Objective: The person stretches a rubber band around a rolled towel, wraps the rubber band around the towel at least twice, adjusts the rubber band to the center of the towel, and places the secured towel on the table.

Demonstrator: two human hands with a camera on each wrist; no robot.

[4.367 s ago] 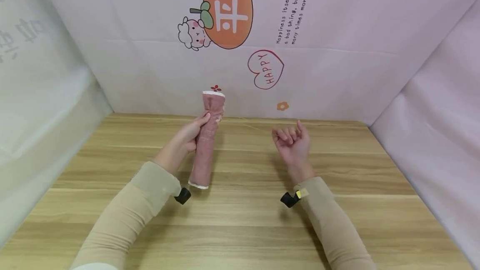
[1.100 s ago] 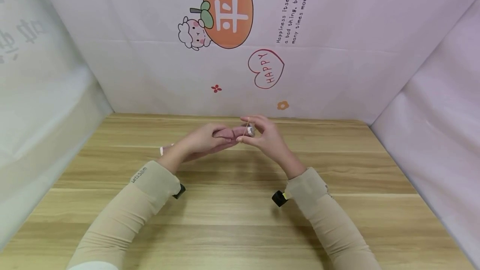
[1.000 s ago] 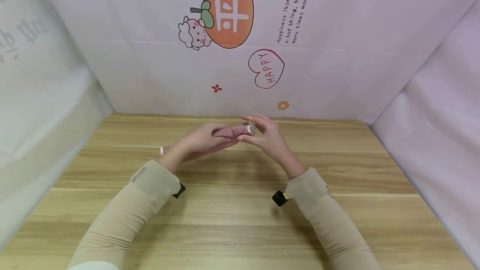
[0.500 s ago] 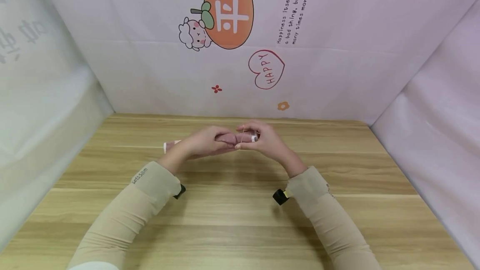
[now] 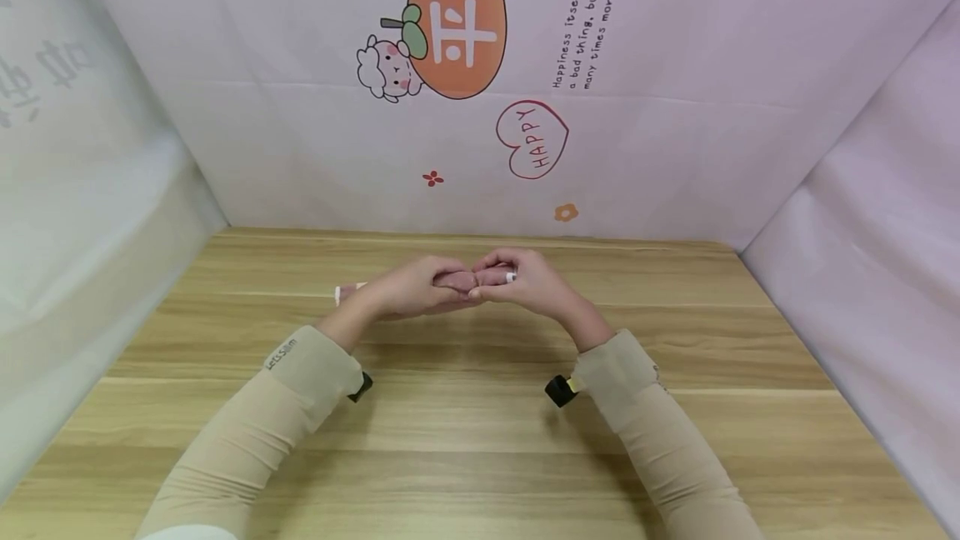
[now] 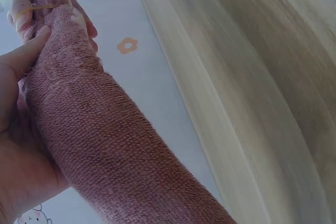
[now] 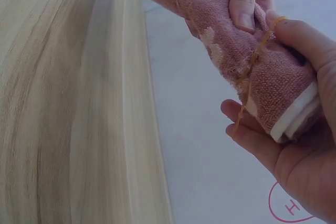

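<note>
A dusty-pink terry towel (image 5: 456,281), rolled into a tube with white-edged ends, lies crosswise between the two hands above the table. My left hand (image 5: 408,283) grips the roll about its middle, thumb along the cloth in the left wrist view. At the roll's right end is my right hand (image 5: 534,282), its thumb and fingers spread on either side. They stretch a thin yellowish rubber band (image 7: 255,59) around the towel, just beside the left hand's thumb. The white-edged end (image 7: 296,111) sits inside the right palm.
Under the hands is a wood-grain table (image 5: 465,440). A white printed cloth (image 5: 300,140) stands upright along its back edge, with more white cloth at both sides. Small black cameras (image 5: 362,387) hang at the wrists.
Earlier the left hand held the roll lengthwise, the right hand apart. The roll then turned crosswise; the right hand brought the band over its right end and leftward. Both hands have sunk slightly.
</note>
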